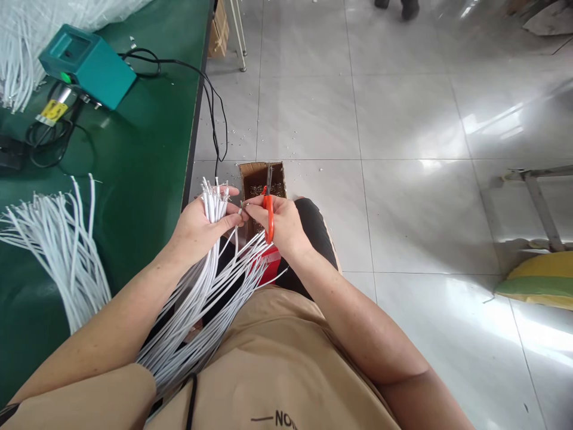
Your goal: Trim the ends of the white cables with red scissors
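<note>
My left hand (203, 224) is closed around a bundle of white cables (215, 203), their cut ends pointing up past the fingers. Between its thumb and fingertips one cable end sticks out toward the right. My right hand (284, 221) has red-handled scissors (269, 218) hooked in it, blades pointing away from me. Its thumb and forefinger pinch at that same cable end, where thin wires show. More white cables (242, 269) lie across my lap and hang below both hands.
A cardboard box (262, 173) with scraps inside stands just beyond my hands. On the green table (147, 137) at left are a teal machine (89, 65), black cords (179, 61) and another pile of white cables (67, 245). A yellow-green sack (537, 278) lies at far right.
</note>
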Demonstrator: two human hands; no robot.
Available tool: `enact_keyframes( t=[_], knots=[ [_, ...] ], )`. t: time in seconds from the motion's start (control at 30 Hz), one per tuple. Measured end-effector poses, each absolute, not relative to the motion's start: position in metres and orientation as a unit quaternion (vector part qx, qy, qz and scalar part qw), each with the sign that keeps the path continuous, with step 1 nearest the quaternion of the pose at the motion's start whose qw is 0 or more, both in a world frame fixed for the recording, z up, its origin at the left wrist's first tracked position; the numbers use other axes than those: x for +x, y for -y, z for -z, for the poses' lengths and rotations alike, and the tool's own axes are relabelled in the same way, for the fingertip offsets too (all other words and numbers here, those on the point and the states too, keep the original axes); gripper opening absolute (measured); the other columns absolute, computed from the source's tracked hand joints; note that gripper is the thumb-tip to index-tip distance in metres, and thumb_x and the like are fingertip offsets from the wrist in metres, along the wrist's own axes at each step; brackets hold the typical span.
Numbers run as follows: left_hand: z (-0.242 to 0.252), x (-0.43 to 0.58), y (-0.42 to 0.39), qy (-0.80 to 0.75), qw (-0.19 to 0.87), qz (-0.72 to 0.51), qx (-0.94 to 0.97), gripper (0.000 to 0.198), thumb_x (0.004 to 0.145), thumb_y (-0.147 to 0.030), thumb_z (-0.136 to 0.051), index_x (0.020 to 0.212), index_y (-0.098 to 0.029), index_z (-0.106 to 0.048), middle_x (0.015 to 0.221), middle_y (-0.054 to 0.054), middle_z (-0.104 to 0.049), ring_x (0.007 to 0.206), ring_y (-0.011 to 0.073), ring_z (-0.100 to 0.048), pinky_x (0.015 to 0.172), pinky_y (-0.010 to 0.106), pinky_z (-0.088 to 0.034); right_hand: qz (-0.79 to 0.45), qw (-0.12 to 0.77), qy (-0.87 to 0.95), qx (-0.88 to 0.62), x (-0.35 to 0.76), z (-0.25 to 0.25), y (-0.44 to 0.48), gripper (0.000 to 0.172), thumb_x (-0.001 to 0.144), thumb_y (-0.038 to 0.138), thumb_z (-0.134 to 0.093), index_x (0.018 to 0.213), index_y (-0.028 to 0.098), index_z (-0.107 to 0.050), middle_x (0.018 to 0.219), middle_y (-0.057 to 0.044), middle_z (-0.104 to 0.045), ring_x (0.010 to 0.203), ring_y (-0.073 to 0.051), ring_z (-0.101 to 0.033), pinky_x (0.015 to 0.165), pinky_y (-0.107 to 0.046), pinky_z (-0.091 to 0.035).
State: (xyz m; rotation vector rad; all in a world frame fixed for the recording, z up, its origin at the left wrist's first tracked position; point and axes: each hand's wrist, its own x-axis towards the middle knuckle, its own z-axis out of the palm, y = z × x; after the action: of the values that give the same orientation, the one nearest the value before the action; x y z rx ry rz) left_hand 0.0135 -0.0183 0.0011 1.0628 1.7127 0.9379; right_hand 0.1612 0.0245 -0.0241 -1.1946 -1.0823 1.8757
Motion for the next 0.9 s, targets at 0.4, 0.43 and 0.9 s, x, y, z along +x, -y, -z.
enact_keyframes(
  t=[0.4,0.43,0.9],
  knots=[
    [0.002,0.013,0.019,-0.679,0.469,-0.405,0.393,0.059,0.060,-0.032,-0.083,0.113,-0.020,-0.060,0.080,0.001,-0.071,0.073,0.0200,-0.069,0.079,0.036,-0.055,-0.776,0.334,0.391,-0.365,0.164,0.020,-0.022,0.020,0.073,0.036,-0.069,0.073,0.017,-0.065,0.062,0.002,-0.061,0.062,-0.010,-0.057,0.065,-0.025,-0.049],
    [0.001,0.013,0.018,-0.681,0.469,-0.403,0.393,0.059,0.058,-0.031,-0.084,0.112,-0.021,-0.061,0.079,0.001,-0.071,0.071,0.0197,-0.068,0.077,0.036,-0.055,-0.782,0.336,0.380,-0.362,0.162,0.020,-0.021,0.019,0.071,0.034,-0.072,0.074,0.017,-0.064,0.064,0.002,-0.062,0.063,-0.010,-0.058,0.065,-0.025,-0.050],
    [-0.001,0.015,0.016,-0.672,0.512,-0.415,0.337,0.042,0.057,-0.030,-0.084,0.089,-0.016,-0.061,0.078,0.000,-0.065,0.074,0.0161,-0.063,0.077,0.033,-0.051,-0.636,0.407,0.427,-0.498,0.169,0.026,-0.020,0.021,0.080,0.038,-0.063,0.081,0.017,-0.066,0.065,0.003,-0.055,0.063,-0.010,-0.049,0.063,-0.024,-0.040]
  ],
)
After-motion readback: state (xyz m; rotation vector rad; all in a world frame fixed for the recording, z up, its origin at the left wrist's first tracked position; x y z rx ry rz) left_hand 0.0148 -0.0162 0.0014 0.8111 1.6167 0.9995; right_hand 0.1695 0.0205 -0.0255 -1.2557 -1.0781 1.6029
